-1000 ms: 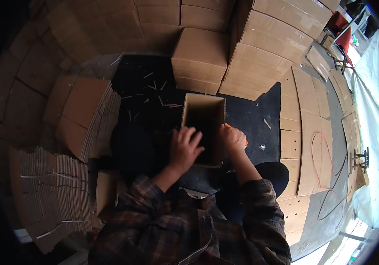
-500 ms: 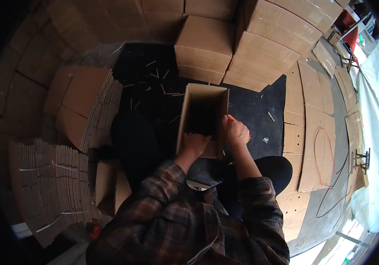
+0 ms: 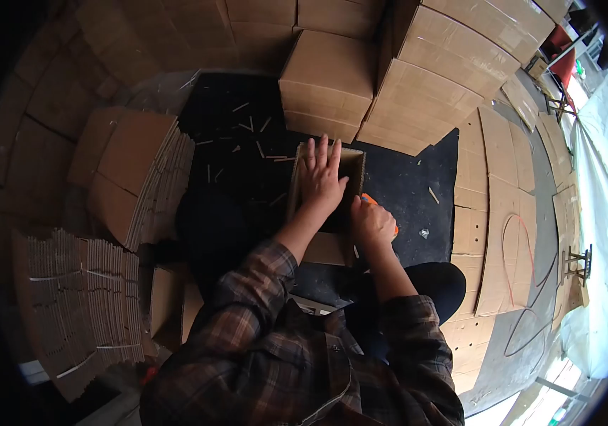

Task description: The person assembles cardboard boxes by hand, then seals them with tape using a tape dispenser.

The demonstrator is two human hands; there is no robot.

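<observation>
An open, narrow cardboard box [image 3: 330,248] stands between my knees, its inside mostly in shadow. My left hand [image 3: 323,179] is open over the far left part of the box, fingers spread and pointing away from me. Whether it presses on the rim cannot be made out. Closed around an orange hand tool [image 3: 368,199], my right hand [image 3: 373,226] is at the right side of the box. Most of the tool is hidden by the fingers, so its kind does not show.
Large cardboard boxes [image 3: 327,71] are stacked ahead. Bundles of flattened cardboard [image 3: 87,298] stand on the left. Thin cardboard strips [image 3: 261,148] litter the black mat [image 3: 410,192]. Flat cardboard sheets [image 3: 506,234] and a red cord [image 3: 506,248] lie on the right.
My left hand has moved from the near end of the box to its far left part, and its fingers have spread. The right hand has shifted slightly toward me, still holding the orange tool.
</observation>
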